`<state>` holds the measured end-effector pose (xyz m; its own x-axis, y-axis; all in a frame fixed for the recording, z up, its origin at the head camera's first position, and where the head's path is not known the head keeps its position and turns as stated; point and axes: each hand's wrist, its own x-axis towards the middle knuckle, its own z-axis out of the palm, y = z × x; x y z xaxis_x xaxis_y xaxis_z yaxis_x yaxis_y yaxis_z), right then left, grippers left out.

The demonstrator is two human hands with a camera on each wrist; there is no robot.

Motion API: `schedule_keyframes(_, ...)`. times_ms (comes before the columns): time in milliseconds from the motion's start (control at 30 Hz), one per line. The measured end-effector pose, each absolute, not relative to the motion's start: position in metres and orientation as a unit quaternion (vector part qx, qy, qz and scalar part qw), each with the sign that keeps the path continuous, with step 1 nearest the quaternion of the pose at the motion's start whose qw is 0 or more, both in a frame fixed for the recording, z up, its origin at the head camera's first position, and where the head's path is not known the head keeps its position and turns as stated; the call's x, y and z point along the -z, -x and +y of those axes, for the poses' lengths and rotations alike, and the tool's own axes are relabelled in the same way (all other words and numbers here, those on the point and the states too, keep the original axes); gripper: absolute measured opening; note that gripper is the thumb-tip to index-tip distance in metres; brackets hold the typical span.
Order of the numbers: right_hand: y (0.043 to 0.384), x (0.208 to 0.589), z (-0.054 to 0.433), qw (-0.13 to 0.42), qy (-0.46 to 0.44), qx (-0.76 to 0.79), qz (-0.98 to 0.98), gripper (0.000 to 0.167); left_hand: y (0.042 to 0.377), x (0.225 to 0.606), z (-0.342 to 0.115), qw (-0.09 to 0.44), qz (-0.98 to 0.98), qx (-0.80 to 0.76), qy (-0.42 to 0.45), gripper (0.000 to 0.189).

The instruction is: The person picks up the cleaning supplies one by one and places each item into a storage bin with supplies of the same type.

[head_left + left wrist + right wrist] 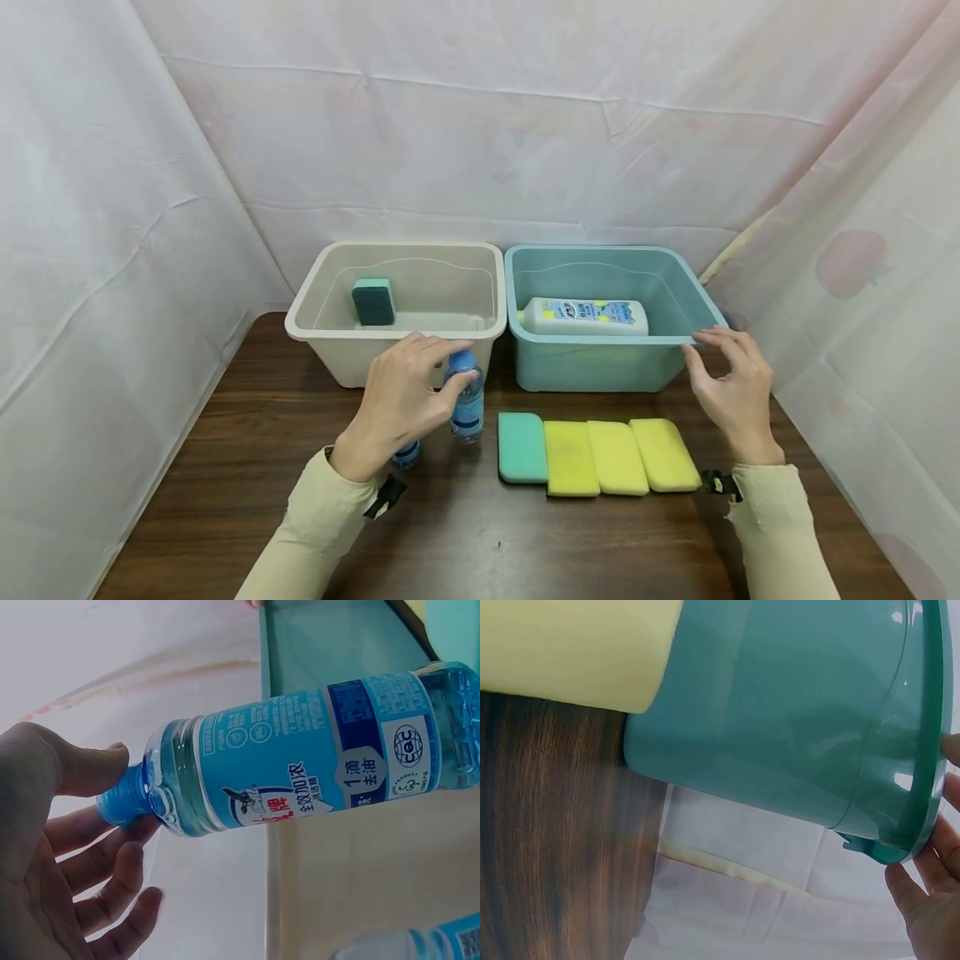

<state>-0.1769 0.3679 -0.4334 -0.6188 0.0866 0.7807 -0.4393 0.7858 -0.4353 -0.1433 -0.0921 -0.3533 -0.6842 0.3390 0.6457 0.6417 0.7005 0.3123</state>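
Note:
My left hand (408,387) pinches a small dish soap bottle (300,757) by its blue cap, thumb on one side and fingertips on the other. The bottle (468,408) has clear blue contents and a blue label, and it hangs upright in front of the bins. Under my left wrist a second blue-labelled bottle (407,454) is mostly hidden; part of it shows at the lower right of the left wrist view. My right hand (735,387) holds the front right corner of the teal bin (592,367), its thumb and fingers at the rim.
Left of the teal bin stands a beige bin (330,354) with a green and dark sponge (373,302) inside. A white bottle (585,317) lies in the teal bin. In front, a green sponge (522,447) and several yellow sponges (618,458) form a row on the wooden table (495,550).

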Motion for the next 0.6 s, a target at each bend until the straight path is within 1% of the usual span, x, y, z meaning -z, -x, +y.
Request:
schedule_keyframes(333, 0.1765, 0.4319, 0.3635, 0.442, -0.109, -0.323, -0.830, 0.025, 0.1420, 0.3476, -0.0849, 0.288, -0.876, 0.275, 0.271, 0.035)
schedule_keyframes(600, 0.1760, 0.4319, 0.3644, 0.434, -0.109, -0.318, -0.836, 0.026, 0.1419, 0.3465, -0.0816, 0.300, -0.871, 0.281, 0.269, 0.034)
